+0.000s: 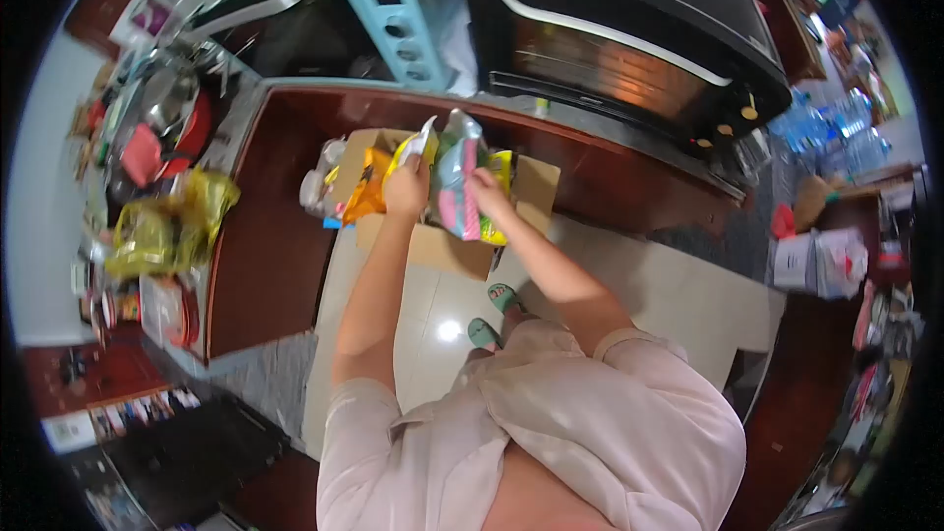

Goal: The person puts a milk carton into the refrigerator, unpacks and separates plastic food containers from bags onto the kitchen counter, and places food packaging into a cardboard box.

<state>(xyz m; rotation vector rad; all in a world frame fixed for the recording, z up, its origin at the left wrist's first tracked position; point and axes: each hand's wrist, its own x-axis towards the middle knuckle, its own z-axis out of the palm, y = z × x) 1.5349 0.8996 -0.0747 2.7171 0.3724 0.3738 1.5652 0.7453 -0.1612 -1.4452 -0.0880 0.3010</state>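
An open cardboard box [433, 248] stands below the counter edge, with several colourful packets in and above it. My left hand [405, 189] is closed on a yellow and white packet [417, 146] at the box's left part. An orange packet [368, 187] lies just left of that hand. My right hand [488, 193] grips the edge of a pink and teal packet [456, 177], which is upright over the middle of the box. Behind my right hand, another yellow packet [500, 172] shows at the box's right side.
A blue oven [393, 25] and a black oven [629, 39] stand on the counter ahead. To the left are a yellow plastic bag [167, 226], a red bowl [195, 133] and containers. Water bottles [836, 128] and a white bag [841, 261] are at the right.
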